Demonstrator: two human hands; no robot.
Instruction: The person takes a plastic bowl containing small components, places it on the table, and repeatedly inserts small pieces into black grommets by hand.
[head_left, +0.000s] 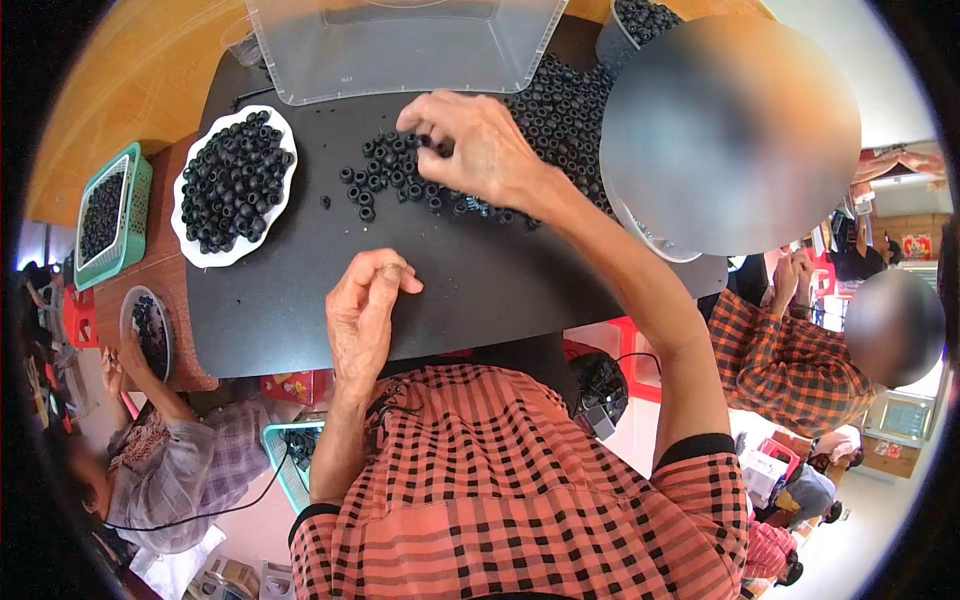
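My right hand (478,145) is over a loose spread of small black ring-shaped pieces (372,182), its thumb and curled fingers apart. Black pieces show in the gap between them; none is plainly gripped. Nearer to me, my left hand (362,315) hovers above the dark table (290,310), thumb and fingertips pressed together. What they may hold is too small or hidden to make out. A larger mass of the same black pieces (565,125) lies to the right, partly behind my right forearm. Left of the spread stands a white scalloped plate (288,135) heaped with round black pieces.
A clear plastic bin (400,60) stands at the table's far edge. At left are a green basket (135,225) and a round tub (126,318), where another person's hands work. Another person in an orange checked shirt (800,360) sits at right. Blurred circles hide parts.
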